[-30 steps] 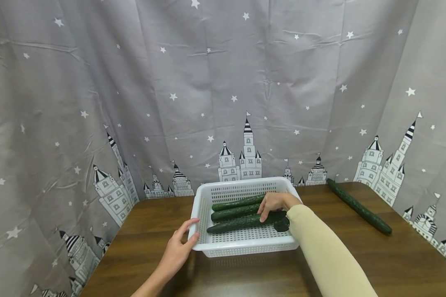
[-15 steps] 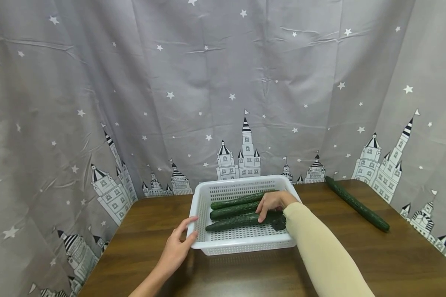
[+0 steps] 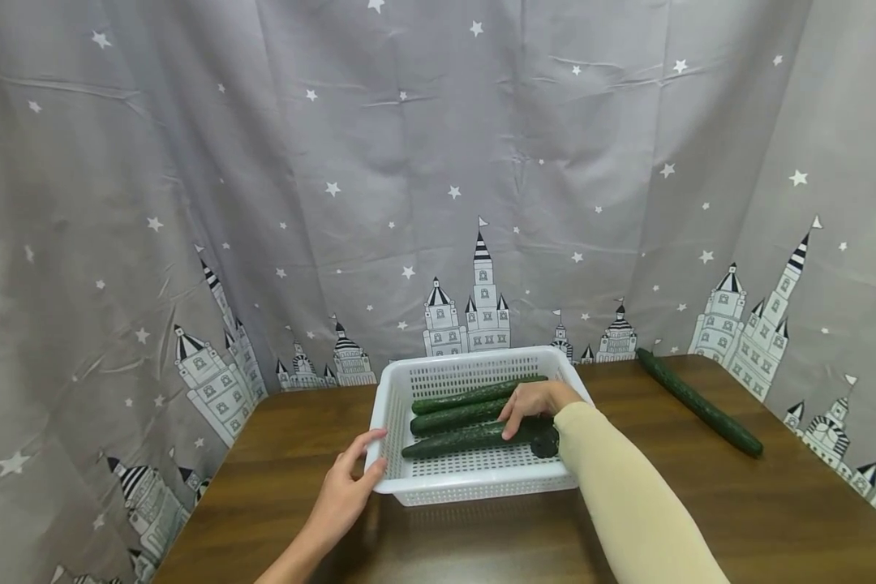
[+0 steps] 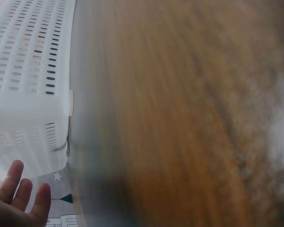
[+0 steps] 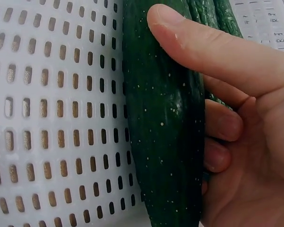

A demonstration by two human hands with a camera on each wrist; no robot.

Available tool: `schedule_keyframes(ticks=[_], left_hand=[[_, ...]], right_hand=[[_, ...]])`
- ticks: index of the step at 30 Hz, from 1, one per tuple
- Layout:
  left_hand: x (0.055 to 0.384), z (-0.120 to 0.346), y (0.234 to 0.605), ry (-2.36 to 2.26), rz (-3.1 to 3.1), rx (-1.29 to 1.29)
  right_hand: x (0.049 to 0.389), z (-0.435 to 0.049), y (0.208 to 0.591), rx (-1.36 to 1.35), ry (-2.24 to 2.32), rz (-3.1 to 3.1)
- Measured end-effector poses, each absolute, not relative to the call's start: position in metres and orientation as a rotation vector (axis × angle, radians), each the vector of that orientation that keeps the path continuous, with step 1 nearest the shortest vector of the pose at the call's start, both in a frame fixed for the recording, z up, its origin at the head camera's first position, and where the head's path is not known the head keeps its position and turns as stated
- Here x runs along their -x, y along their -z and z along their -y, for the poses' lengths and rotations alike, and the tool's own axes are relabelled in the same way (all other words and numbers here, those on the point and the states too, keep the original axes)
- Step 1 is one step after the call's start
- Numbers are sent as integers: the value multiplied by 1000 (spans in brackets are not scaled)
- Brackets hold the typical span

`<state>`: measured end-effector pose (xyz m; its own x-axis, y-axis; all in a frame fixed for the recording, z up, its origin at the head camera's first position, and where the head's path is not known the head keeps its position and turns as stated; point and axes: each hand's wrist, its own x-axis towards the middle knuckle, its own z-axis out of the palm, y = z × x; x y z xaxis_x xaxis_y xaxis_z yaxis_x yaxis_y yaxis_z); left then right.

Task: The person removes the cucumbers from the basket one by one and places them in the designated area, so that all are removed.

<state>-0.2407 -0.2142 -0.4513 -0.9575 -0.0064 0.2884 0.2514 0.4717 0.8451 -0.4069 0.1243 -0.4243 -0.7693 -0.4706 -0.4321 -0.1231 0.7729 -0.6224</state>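
A white perforated plastic basket [image 3: 482, 483] stands on the wooden table with three dark green cucumbers lying side by side in it. My right hand [image 3: 531, 402] reaches in and grips the front cucumber [image 3: 448, 442]. In the right wrist view the thumb lies across that cucumber [image 5: 165, 123], with fingers curled on its far side. Behind it lie the middle cucumber [image 3: 453, 418] and the back cucumber [image 3: 467, 398]. My left hand [image 3: 345, 491] holds the basket's left rim with forefinger and thumb. Three of its fingers [image 4: 23, 194] show outside the wall in the left wrist view.
Another cucumber [image 3: 701, 403] lies slantwise on the table [image 3: 672, 462] to the right. A grey curtain [image 3: 409, 162] printed with stars and castles hangs behind the table. A dark round object [image 3: 545, 444] sits by the right sleeve cuff.
Almost nothing has moved: the right hand keeps its grip on the front cucumber and shifts slightly left over the basket. The whole view has shifted a little as well.
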Motion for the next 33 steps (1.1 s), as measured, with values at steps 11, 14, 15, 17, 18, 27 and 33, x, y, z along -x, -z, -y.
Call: schedule_keyframes(ticks=[11, 14, 15, 17, 18, 27, 33], left_hand=[[244, 211, 449, 1509, 2459, 237], [244, 211, 449, 1510, 2453, 238], [244, 211, 449, 1511, 2450, 239], [243, 211, 450, 1510, 2449, 242], [243, 211, 450, 1510, 2450, 243], [241, 211, 451, 1496, 2463, 218], [239, 212, 452, 1482, 2472, 201]], right_hand=[[406, -127, 423, 425, 874, -2368], [406, -128, 423, 434, 874, -2360], [406, -127, 423, 430, 877, -2354], [406, -128, 424, 431, 871, -2347], [406, -128, 424, 430, 871, -2342], [403, -125, 425, 469, 829, -2347], [403, -123, 426, 469, 811, -2365]])
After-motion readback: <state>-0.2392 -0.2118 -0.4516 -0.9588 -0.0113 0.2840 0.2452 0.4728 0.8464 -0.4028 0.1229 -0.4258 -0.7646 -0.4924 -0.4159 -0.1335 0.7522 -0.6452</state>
